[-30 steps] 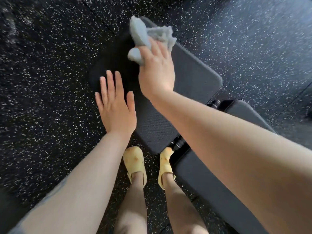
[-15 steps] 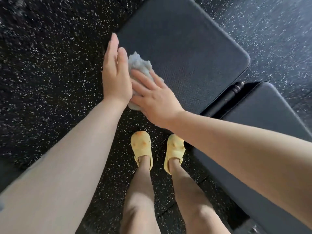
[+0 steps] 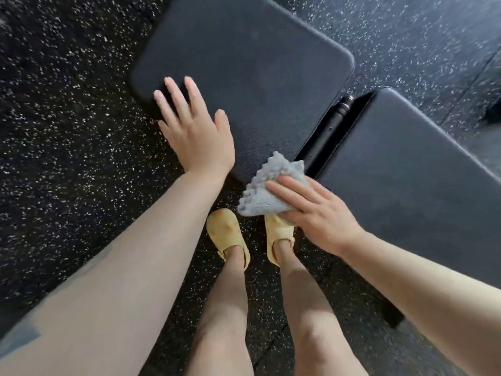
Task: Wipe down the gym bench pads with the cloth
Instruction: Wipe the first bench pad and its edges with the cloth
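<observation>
Two dark grey bench pads fill the upper middle and right of the view: a wide seat pad (image 3: pixel 252 58) and a longer back pad (image 3: pixel 423 169), split by a gap with a black metal bar (image 3: pixel 329 131). My right hand (image 3: pixel 317 213) presses a crumpled pale grey cloth (image 3: pixel 271 188) against the near corner of the pads, beside the gap. My left hand (image 3: pixel 192 131) lies flat with fingers spread on the seat pad's near left corner and holds nothing.
Black rubber floor with white speckles (image 3: pixel 67 131) surrounds the bench. My two feet in yellow clogs (image 3: pixel 226 234) stand close to the bench's near edge. A dark bench foot (image 3: pixel 391 316) pokes out at the lower right.
My right hand slid the cloth from the seat pad's far left, along its near edge, to the corner by the gap. My left hand let go of the cloth and flattened on the pad.
</observation>
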